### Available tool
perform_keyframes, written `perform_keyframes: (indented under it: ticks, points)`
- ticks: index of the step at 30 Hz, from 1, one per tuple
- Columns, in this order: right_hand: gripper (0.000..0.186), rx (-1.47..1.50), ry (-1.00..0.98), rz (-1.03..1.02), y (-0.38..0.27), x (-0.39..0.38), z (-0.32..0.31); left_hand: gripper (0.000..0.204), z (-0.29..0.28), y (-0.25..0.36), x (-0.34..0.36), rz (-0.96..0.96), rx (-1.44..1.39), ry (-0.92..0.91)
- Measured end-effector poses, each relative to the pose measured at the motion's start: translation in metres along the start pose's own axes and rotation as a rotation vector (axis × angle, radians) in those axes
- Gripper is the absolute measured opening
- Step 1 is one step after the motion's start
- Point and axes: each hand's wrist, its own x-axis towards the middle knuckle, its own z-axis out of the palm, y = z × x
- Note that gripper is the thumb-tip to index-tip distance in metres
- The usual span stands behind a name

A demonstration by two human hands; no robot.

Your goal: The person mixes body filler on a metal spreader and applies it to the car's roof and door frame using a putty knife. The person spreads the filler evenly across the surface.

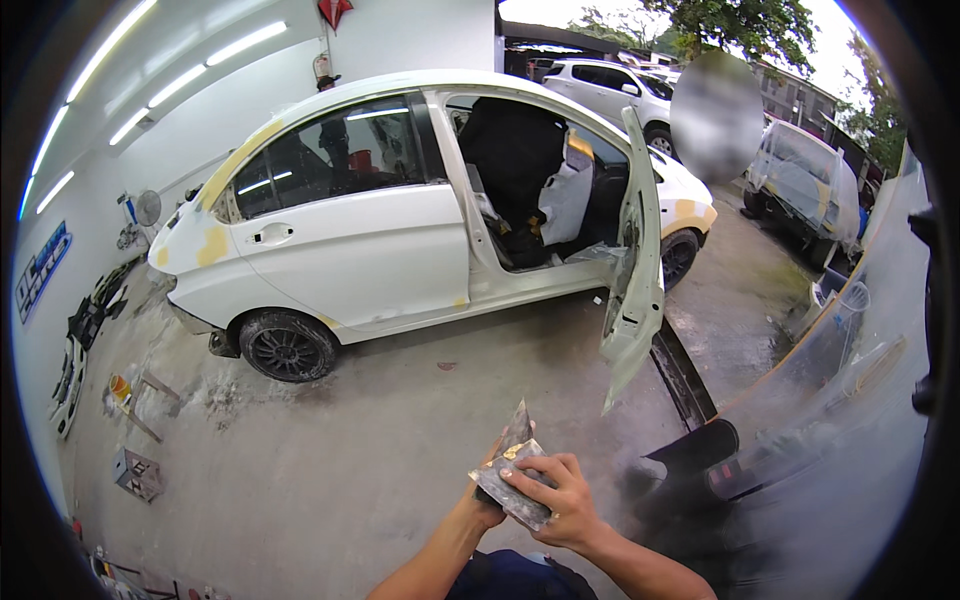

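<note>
- Right hand [568, 508], near, centre: fingers laid across a flat grey plate [522, 503], pinching it from its right side; thumb not clear.
- Left hand [487, 510]: closed about a pointed grey plate [517, 430] from below, most fingers hidden.
- Both plates overlap before the person's body; yellow paste [513, 451] sits along the flat one's far edge.
- Handling (going by looks alone): probably light, thin, fairly stiff; paste likely soft, slippery under a fingertip. Better hold: the nearer, less pasted parts, clear of the far edge.
- Beyond, far: white car [360, 250], yellow patches [213, 245] at its left end, front door [637, 260] standing open to the right.
- Left: yellow tub [121, 387]; nearer, a grey box [137, 475] on the floor [340, 470].
- Far right: sheeted vehicle [800, 180].
</note>
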Motion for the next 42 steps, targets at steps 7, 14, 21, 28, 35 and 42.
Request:
perform_keyframes:
  ticks: [7,14,21,28,35,42]
  points:
    - [0.038,0.833,0.6,1.504,0.173,-0.082,0.021,0.056,-0.092,0.021,0.017,0.759,1.6,0.776]
    - [0.043,1.361,1.036,1.61,0.236,-0.21,0.087,0.066,-0.041,-0.01,0.008,1.023,1.846,0.115]
    - [0.037,1.464,0.77,1.632,0.201,-0.192,0.123,0.071,-0.015,-0.108,0.053,1.029,2.201,-0.537]
    - [0.022,1.576,0.598,1.646,0.17,-0.193,0.093,0.05,-0.084,-0.012,0.139,0.258,1.123,0.901]
    - [0.038,1.343,0.923,1.258,0.16,-0.151,0.071,0.064,-0.055,-0.043,0.104,0.823,1.716,0.162]
    - [0.083,1.698,0.807,0.774,0.115,-0.093,0.021,0.069,0.065,-0.119,0.018,0.736,2.118,-0.124]
